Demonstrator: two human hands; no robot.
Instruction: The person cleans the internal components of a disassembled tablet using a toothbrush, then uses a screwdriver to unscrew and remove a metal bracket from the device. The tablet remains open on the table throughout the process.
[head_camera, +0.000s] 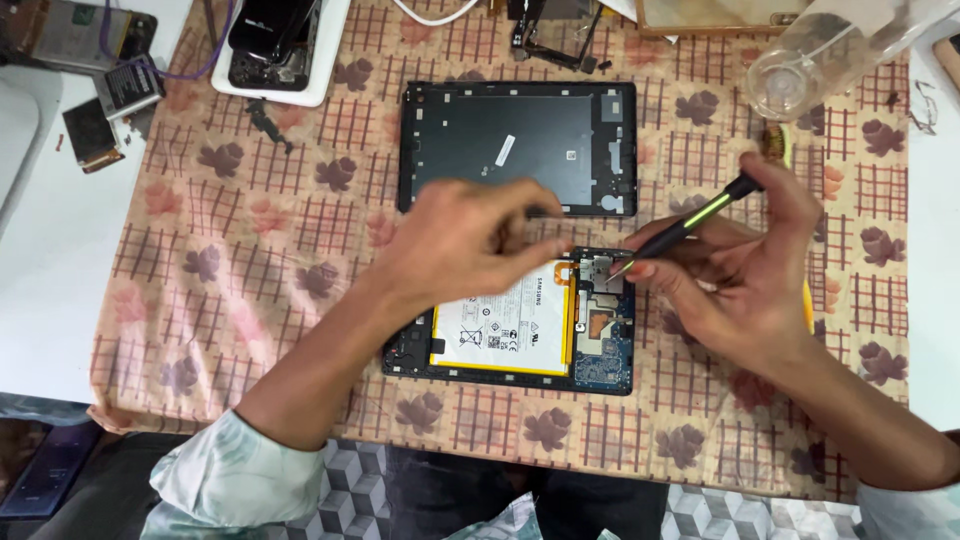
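Both hands meet over an opened tablet (510, 340) on a floral checked cloth (250, 250) covering the white tabletop (50, 250): the left hand (460, 240) curls, blurred, on its top edge, the right hand (740, 270) pinching a black-green screwdriver (690, 222); a detached back cover (517, 148) lies just beyond.

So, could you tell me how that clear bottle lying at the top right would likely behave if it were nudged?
The bottle lies on its side and looks round, so it would probably roll. It looks clear and empty, so likely light and easy to shift. Its mouth points toward the right hand holding the screwdriver, so a stray elbow might set it going.
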